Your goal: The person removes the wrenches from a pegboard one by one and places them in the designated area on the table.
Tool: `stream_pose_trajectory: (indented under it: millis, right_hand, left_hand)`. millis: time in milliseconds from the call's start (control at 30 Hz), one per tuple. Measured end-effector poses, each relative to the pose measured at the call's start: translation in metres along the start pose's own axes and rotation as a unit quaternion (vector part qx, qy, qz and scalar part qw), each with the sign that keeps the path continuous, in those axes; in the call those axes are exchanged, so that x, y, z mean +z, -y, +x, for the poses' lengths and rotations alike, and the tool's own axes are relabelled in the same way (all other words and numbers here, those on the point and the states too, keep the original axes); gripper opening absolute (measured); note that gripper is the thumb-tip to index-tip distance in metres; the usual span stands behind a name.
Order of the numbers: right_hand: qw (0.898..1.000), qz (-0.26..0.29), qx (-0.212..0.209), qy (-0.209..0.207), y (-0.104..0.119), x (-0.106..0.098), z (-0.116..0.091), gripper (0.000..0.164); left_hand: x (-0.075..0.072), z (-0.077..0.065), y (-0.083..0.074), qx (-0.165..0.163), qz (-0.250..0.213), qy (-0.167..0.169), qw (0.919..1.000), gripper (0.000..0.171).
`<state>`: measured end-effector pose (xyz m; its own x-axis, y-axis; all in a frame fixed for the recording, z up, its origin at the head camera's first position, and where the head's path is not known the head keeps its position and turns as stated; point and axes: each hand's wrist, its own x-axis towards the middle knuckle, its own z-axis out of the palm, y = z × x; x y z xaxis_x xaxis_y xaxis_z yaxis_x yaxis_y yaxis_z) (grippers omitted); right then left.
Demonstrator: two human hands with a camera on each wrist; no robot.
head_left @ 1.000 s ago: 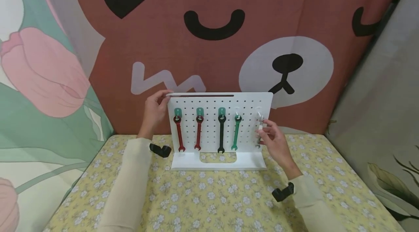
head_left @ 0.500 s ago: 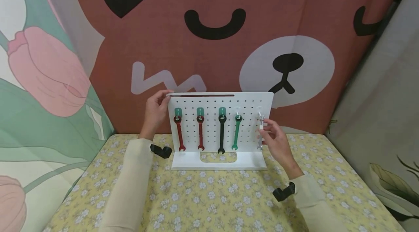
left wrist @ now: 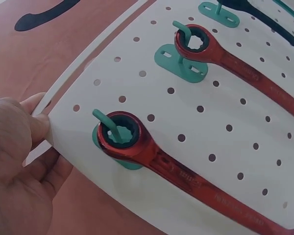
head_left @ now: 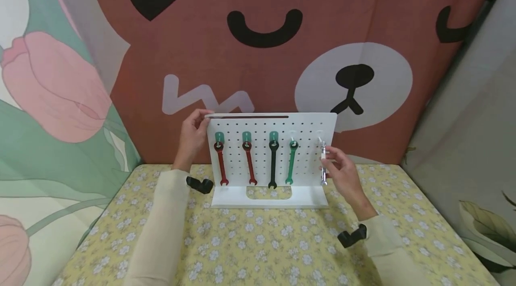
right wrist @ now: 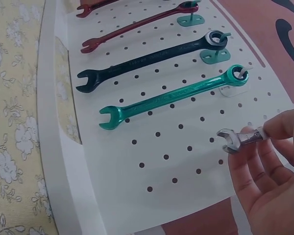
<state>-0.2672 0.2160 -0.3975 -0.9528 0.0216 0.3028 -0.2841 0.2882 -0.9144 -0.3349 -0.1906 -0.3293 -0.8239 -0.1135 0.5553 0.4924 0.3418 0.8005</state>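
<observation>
The silver wrench (head_left: 324, 175), in the head view, is pinched roughly upright between the fingers and thumb of the right hand (head_left: 346, 174), near the right edge of the white pegboard (head_left: 307, 165); its upper end is close to the clear hook (head_left: 320, 136). The board's upper left corner is gripped by the left hand (head_left: 193, 133). The step in hand is judged to be work at this hook; whether hanging or removal is meant cannot be told. For the next move, careful alignment with the hook and a steady board would be needed. The board is stood on a flowered surface (head_left: 250, 250).

In the left wrist view, the outer red wrench (left wrist: 196, 185) and inner red wrench (left wrist: 255, 79) are hung by their rings on green hooks (left wrist: 167, 58).

In the right wrist view, the silver ring end is hidden by the hand. The black wrench (right wrist: 147, 62) and green wrench (right wrist: 171, 97) are hung alongside; no obstruction is seen, though the green one could be knocked.
</observation>
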Motion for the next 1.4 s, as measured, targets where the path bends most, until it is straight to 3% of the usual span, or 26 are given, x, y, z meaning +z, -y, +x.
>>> stream_pose_trajectory:
  millis: [667,700,1233,1400]
  right_hand:
    - [0.999,0.015,-0.037,-0.003,0.016,-0.008,0.001,0.039]
    - [0.999,0.011,-0.035,-0.004,0.015,-0.009,0.001,0.039]
    - [0.996,-0.064,0.062,0.000,-0.022,-0.037,-0.012,0.046]
    - [0.992,-0.085,0.096,0.021,-0.038,-0.045,-0.016,0.046]
  left_hand:
    - [-0.002,-0.001,-0.007,-0.007,-0.008,0.008,0.9999,0.024]
    - [-0.002,0.002,0.000,-0.008,-0.013,0.008,0.9999,0.023]
    - [-0.003,0.003,-0.002,-0.029,-0.023,0.026,0.9990,0.024]
    - [-0.004,0.002,-0.004,-0.038,-0.023,0.034,0.9984,0.025]
